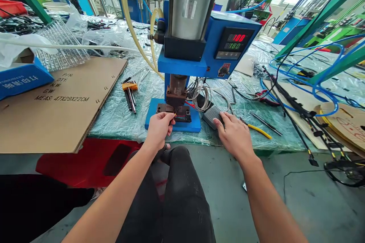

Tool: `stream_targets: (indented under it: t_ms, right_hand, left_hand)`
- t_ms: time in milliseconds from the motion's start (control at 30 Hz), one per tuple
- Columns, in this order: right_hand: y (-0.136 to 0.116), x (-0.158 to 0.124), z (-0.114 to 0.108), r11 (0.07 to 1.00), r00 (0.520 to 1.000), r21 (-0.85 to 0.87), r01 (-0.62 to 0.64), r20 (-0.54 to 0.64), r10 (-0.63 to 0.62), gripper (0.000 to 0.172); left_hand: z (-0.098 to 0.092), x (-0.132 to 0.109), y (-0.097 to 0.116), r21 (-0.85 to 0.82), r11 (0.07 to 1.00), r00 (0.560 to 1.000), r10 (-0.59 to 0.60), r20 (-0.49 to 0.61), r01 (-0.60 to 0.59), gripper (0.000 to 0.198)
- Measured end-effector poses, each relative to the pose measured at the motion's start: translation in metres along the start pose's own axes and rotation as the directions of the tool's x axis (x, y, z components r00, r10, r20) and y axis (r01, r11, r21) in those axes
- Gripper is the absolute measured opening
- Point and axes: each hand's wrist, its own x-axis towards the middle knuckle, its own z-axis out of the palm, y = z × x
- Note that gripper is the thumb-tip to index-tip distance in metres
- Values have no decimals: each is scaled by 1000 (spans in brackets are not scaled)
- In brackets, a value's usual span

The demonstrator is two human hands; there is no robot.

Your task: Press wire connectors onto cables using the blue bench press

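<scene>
A blue bench press (186, 45) stands on the table, its brown head (176, 93) lowered over a dark fixture (184, 113) on the blue base. My left hand (158, 129) is pinched closed on a small bundle of thin wires (176, 116) that reaches into the fixture under the head. My right hand (234, 134) lies flat, fingers together, on a grey pedal switch (212, 115) just right of the base. The press controller (235, 43) shows red and green digits.
A flat cardboard sheet (59, 102) and a blue box (19, 78) lie at left. Hex keys (129, 97) sit left of the press; yellow-handled pliers (258, 129), red cutters (264, 98) and black wire harnesses (296, 112) lie at right. Blue hoses (327, 83) loop beyond. My knee (179, 182) is below.
</scene>
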Motion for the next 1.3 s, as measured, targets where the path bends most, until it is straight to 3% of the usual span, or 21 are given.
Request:
stream_targets:
  t_ms: [900, 1000, 1167, 1300]
  right_hand:
    - [1, -1, 1, 1000, 1000, 17, -4, 15, 3, 59]
    - [4, -4, 13, 998, 999, 66, 6, -43, -3, 60]
    - [11, -12, 40, 986, 968, 138, 92, -246, -56, 62]
    - [13, -14, 48, 985, 948, 121, 122, -310, -79, 63]
  left_hand:
    - [0, -1, 2, -2, 1000, 1000, 0, 14, 0, 22]
    - [0, 0, 2, -3, 1000, 1000, 3, 17, -3, 23]
    - [-1, 0, 2, 0, 1000, 1000, 5, 14, -5, 22]
    - [-1, 1, 1, 3, 1000, 1000, 15, 14, -15, 22]
